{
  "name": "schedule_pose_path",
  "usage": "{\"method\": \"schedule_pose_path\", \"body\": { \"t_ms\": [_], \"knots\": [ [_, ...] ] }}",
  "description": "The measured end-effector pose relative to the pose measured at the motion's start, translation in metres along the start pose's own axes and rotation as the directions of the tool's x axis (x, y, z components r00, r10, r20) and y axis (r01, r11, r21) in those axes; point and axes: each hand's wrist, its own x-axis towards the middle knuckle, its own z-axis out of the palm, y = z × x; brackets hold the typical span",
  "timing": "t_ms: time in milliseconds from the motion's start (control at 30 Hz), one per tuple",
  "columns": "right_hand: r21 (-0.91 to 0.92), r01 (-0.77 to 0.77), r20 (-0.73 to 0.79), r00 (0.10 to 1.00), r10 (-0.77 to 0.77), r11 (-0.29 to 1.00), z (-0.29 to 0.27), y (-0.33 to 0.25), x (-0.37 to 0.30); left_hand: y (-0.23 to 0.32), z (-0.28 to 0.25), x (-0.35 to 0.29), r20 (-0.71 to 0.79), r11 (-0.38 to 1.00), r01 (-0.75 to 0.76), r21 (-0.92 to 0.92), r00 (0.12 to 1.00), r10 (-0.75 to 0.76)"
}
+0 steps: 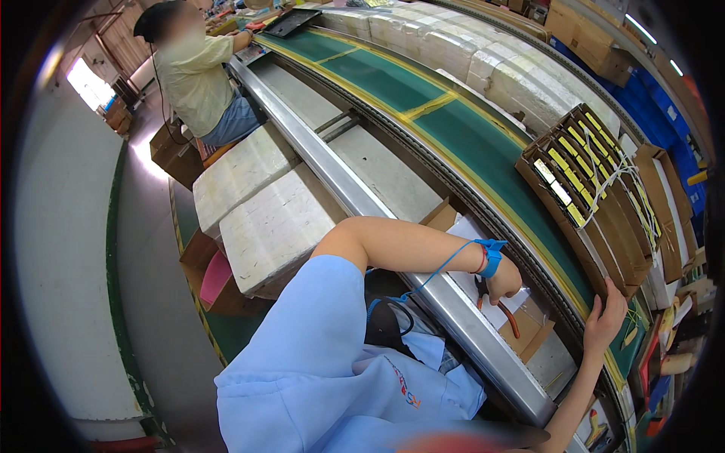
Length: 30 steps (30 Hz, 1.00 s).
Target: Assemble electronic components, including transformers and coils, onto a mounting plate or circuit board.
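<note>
My left hand, with a blue wrist strap on it, reaches over the steel rail into the tray area beside the conveyor. Its fingers are curled at a pair of pliers with orange-red handles; the tool's head is partly hidden by the hand. White paper and a cardboard piece lie under the tool. Stretched out, my right hand rests its fingers at the near lower edge of a cardboard box. That box holds rows of yellow-and-black parts with white cables across them.
The green conveyor belt with yellow tape runs alongside. A steel rail lies between me and the belt. White foam blocks stand to my left, more foam beyond the belt. Another person sits farther up the line.
</note>
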Motion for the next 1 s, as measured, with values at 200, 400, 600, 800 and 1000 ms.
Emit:
{"method": "schedule_pose_path", "body": {
  "t_ms": [200, 400, 600, 800, 1000],
  "knots": [
    [0.004, 0.006, -0.009, 1.000, -0.006, 1.000, 0.0002, 0.0001, -0.0004, -0.0008, 0.0016, 0.0003, -0.014, 1.000, -0.003, -0.017, 1.000, 0.003],
    [0.012, 0.005, -0.007, 1.000, -0.005, 1.000, 0.0008, -0.0013, 0.0025, -0.0014, 0.0005, -0.0025, -0.011, 1.000, 0.019, -0.019, 1.000, -0.019],
    [0.014, -0.005, -0.008, 1.000, 0.005, 1.000, -0.0014, -0.0011, 0.0008, 0.0012, -0.0024, -0.0019, 0.009, 1.000, 0.018, -0.002, 1.000, -0.018],
    [0.010, -0.009, 0.002, 1.000, 0.009, 1.000, -0.0001, -0.0011, 0.0015, 0.0030, -0.0042, -0.0054, 0.020, 0.999, 0.035, -0.031, 0.999, -0.034],
    [0.003, -0.006, -0.001, 1.000, 0.006, 1.000, 0.0005, -0.0002, 0.0005, 0.0017, -0.0014, -0.0061, -0.020, 1.000, 0.011, -0.027, 1.000, -0.011]
  ]
}}
